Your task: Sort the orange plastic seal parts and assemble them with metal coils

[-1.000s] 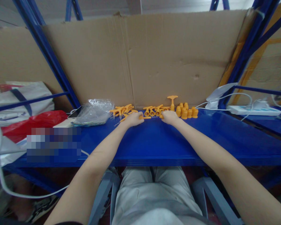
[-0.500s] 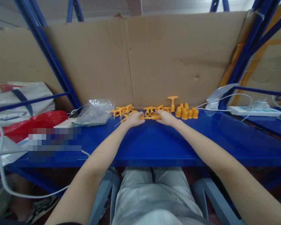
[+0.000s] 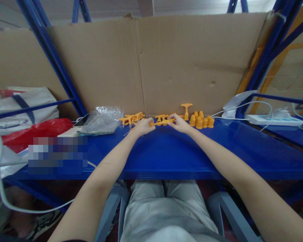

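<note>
My left hand (image 3: pixel 142 126) and my right hand (image 3: pixel 178 123) are at the back of the blue shelf (image 3: pixel 171 154), both pinching the ends of a small orange plastic rod-shaped part (image 3: pixel 159 123) held between them. Behind the hands lie several orange T-shaped parts (image 3: pixel 131 118). To the right stand several orange cone-shaped caps (image 3: pixel 201 121), and one T-shaped piece (image 3: pixel 186 110) stands upright. A few thin metal springs (image 3: pixel 125 131) lie left of my left hand.
A crumpled clear plastic bag (image 3: pixel 102 120) and a phone (image 3: pixel 81 120) lie to the left, beside a red bag (image 3: pixel 30 132). A white power strip (image 3: pixel 274 119) with cables sits at the right. A cardboard sheet (image 3: pixel 166 64) backs the shelf.
My hands have drawn together on the orange part and lifted it slightly toward the back; the right hand shifted left from the caps.
</note>
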Tool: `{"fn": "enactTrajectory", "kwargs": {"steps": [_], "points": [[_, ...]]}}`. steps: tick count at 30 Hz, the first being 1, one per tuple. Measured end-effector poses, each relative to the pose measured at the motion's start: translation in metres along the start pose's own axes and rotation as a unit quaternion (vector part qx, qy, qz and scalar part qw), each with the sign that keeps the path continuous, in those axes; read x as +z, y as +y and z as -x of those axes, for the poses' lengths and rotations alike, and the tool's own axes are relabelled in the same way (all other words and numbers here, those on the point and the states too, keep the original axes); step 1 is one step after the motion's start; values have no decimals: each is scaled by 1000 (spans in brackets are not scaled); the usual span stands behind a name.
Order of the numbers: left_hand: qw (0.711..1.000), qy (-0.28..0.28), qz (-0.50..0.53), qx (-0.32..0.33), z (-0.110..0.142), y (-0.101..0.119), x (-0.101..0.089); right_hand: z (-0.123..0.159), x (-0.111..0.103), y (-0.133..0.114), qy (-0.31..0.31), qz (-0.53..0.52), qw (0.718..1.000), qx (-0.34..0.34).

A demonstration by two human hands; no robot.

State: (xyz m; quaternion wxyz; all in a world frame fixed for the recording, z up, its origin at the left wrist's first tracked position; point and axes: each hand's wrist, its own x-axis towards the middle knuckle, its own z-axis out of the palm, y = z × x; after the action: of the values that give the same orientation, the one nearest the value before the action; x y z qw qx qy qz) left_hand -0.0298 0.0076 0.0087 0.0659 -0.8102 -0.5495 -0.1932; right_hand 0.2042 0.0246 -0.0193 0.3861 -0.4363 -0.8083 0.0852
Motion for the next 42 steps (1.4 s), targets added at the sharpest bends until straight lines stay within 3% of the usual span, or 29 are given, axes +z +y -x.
{"fn": "enactTrajectory", "kwargs": {"steps": [5, 11, 17, 23, 30, 38, 42], "points": [[1000, 2, -7, -3, 2, 2, -3, -1, -6, -3, 10, 37, 998, -41], [1000, -1, 8, -11, 2, 1, -3, -2, -8, -1, -12, 0, 999, -36], [1000, 13, 7, -11, 2, 2, -5, -1, -9, -9, -5, -169, 981, 95], [999, 37, 3, -10, 3, 3, -4, 1, -15, -28, -4, -217, 958, 187], [999, 29, 3, -14, 2, 3, -2, 4, -22, -25, -95, -237, 946, 200], [999, 47, -5, -4, 2, 2, -2, 5, -22, -24, -88, -247, 945, 196], [999, 46, -8, 12, 4, 5, -1, 4, -21, -26, -90, -224, 939, 244]]}}
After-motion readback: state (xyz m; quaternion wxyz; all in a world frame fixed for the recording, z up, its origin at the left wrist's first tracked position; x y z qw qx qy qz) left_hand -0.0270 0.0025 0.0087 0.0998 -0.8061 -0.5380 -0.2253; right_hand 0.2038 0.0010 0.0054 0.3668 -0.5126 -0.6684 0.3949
